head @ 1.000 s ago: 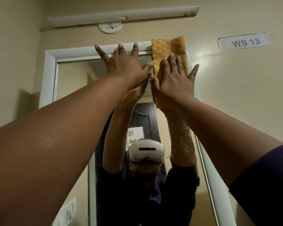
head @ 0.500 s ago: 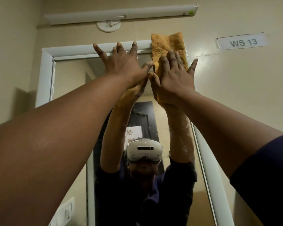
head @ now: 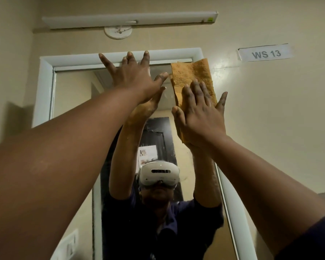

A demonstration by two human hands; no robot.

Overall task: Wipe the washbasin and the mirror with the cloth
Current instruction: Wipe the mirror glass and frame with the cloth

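Observation:
A mirror [head: 73, 94] in a white frame [head: 45, 85] hangs on the wall in front of me. An orange-brown cloth [head: 191, 76] lies flat against the mirror's upper right corner and covers part of the right frame. My right hand [head: 199, 115] presses flat on the cloth's lower half with its fingers spread. My left hand [head: 131, 77] is laid flat on the glass near the top frame, fingers apart, holding nothing. The washbasin is out of view.
Above the mirror a tube light fitting [head: 129, 18] and a round white ceiling rose [head: 118, 32] sit on the wall. A label reading WS 13 [head: 265, 53] is stuck at the upper right. A white switch plate [head: 68, 244] is at the lower left.
My right hand and the cloth have slid down and a little to the right along the mirror's right edge, away from my left hand. My left hand stays at the top.

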